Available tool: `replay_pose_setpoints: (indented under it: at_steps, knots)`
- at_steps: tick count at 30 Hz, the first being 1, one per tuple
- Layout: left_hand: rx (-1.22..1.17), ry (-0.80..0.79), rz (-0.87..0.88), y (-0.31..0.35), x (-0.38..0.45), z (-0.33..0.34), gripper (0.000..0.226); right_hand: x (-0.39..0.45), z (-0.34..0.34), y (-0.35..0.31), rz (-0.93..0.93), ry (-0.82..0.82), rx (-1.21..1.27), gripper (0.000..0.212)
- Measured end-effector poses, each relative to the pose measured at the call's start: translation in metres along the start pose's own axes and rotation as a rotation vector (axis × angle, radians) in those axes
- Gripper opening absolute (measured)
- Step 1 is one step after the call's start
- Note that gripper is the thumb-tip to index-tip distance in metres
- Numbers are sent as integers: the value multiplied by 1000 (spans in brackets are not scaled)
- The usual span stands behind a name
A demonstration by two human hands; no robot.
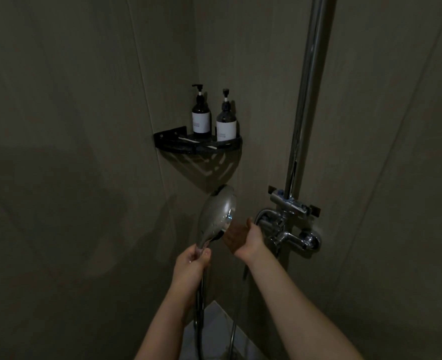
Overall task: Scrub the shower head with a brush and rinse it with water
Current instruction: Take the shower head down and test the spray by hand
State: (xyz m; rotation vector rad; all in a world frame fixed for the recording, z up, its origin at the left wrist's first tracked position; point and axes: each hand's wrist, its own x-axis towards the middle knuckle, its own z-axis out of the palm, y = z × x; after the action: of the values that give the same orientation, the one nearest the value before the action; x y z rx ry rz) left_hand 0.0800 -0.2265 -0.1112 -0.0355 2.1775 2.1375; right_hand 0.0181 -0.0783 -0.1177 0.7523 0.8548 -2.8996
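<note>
A chrome hand shower head [218,214] is held upright in the dim shower corner, its shiny back towards me and its face turned right. My left hand [192,263] grips its handle from below, and the hose [199,315] hangs down from there. My right hand [243,236] is open with the palm up, just right of the head's face and close to it. Whether water runs onto the palm I cannot tell. No brush is in view.
The chrome mixer tap [290,236] and its riser pipe [308,100] stand on the right wall, just beyond my right hand. A black corner shelf [196,145] above the shower head carries two dark pump bottles [201,118]. Pale floor tiles [214,331] show below.
</note>
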Motion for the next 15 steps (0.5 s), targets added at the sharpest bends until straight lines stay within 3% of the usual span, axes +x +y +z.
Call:
replay_pose_setpoints:
  at_steps: [8, 15]
  knots:
    - [20, 32, 25, 5, -2, 5, 24, -3, -7, -8, -12, 29, 46, 57]
    - [2, 53, 76, 5, 1, 4, 17, -6, -9, -28, -156, -13, 98, 57]
